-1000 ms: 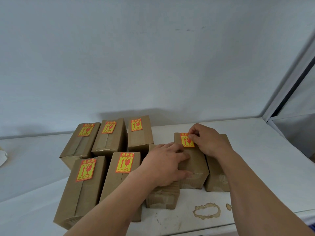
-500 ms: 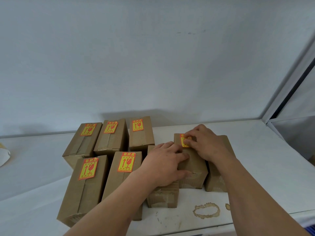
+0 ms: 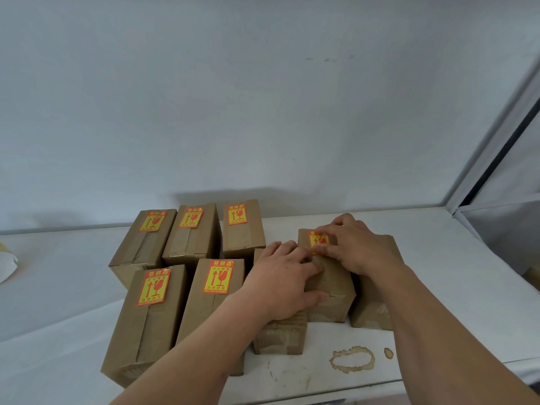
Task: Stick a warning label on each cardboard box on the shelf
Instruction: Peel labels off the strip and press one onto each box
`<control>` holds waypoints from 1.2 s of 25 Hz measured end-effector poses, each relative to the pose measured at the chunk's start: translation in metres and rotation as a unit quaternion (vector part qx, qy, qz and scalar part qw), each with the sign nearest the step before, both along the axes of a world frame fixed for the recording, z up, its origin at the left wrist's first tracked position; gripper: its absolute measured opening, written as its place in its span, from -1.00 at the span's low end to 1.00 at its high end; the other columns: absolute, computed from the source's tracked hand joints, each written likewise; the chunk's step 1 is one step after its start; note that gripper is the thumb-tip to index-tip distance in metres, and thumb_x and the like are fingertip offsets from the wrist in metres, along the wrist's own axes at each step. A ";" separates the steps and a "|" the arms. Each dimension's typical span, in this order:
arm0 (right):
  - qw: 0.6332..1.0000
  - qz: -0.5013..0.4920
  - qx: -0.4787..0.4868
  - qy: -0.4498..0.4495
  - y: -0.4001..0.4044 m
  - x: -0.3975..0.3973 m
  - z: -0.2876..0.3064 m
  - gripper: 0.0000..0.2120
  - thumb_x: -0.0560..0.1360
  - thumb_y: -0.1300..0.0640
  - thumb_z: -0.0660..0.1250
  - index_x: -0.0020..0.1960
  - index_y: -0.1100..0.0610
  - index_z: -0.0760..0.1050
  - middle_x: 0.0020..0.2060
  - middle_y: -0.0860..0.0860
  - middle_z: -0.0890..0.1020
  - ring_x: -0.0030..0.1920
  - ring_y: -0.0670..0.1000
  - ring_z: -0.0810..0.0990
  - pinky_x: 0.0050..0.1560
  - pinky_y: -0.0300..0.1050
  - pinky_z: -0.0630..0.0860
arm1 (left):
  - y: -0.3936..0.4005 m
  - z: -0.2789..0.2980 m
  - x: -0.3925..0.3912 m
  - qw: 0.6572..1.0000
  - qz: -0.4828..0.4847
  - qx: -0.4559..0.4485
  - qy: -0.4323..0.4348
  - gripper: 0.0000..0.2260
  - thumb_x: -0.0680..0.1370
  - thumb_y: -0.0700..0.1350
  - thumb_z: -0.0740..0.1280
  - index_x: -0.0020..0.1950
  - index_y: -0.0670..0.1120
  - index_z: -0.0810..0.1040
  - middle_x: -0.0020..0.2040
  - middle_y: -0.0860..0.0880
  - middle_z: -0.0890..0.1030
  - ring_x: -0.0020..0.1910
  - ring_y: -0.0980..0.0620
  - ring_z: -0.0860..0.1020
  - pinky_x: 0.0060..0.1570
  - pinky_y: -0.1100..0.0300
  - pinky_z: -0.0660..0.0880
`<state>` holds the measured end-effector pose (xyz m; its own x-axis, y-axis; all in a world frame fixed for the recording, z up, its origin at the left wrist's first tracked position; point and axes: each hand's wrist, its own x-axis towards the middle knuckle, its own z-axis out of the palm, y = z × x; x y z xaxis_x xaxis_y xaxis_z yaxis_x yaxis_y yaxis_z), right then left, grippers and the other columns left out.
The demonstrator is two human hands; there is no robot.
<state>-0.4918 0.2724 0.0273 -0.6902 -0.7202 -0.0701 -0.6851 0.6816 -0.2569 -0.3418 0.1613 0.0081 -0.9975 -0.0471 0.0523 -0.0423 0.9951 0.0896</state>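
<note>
Several brown cardboard boxes stand on a white shelf (image 3: 438,287). Five on the left carry yellow-and-red warning labels, such as the front one (image 3: 154,287). My right hand (image 3: 355,244) presses its fingers flat on a partly covered label (image 3: 318,240) atop a box (image 3: 330,290) right of centre. My left hand (image 3: 283,283) rests on that box's top, thumb at its front edge. A lower box (image 3: 280,337) sits under my left wrist and another box (image 3: 377,305) lies under my right forearm; no label shows on either.
A grey wall rises right behind the boxes. The shelf's metal upright (image 3: 496,135) slants at the right. A brown ring stain (image 3: 352,359) marks the shelf near its front edge. A white object (image 3: 7,264) peeks in at the far left.
My right hand's fingers have slid down over the label, from pinching its top edge to pressing on it. My left hand has stayed on the box.
</note>
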 end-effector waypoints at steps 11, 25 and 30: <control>0.999 -0.005 -0.024 0.030 0.000 0.016 0.004 -0.54 0.51 -0.23 0.23 0.37 -0.14 0.39 0.34 -0.08 0.35 0.32 0.02 0.30 0.23 -0.01 0.37 | -0.001 0.016 0.020 0.995 0.043 0.084 0.013 -0.53 0.56 0.29 0.09 0.35 0.08 0.43 0.36 0.06 0.42 0.37 0.03 0.32 0.35 0.03 0.25; 0.972 0.181 -0.117 0.091 -0.115 0.191 0.026 -0.72 0.61 -0.05 0.11 0.20 -0.01 0.51 0.12 -0.04 0.54 0.16 0.02 0.47 0.11 -0.04 0.48 | -0.142 0.043 0.200 0.966 0.238 -0.066 0.073 -0.63 0.57 0.14 0.05 0.00 0.02 0.61 -0.01 0.06 0.62 -0.04 -0.03 0.58 -0.13 0.12 0.44; 0.956 0.259 -0.116 0.078 -0.180 0.266 0.013 -0.73 0.61 -0.01 0.11 0.16 0.02 0.52 0.07 0.00 0.56 0.12 0.07 0.49 -0.01 -0.06 0.44 | -0.191 0.042 0.281 0.946 0.308 -0.066 0.075 -0.74 0.59 0.11 0.20 0.15 0.04 0.58 0.14 0.09 0.60 0.08 -0.02 0.56 -0.11 0.15 0.39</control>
<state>-0.2257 0.0920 0.0406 -0.2255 -0.9519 0.2074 -0.9576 0.1774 -0.2270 -0.0603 -0.0294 0.0499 -0.7644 -0.5999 0.2362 -0.6140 0.7891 0.0176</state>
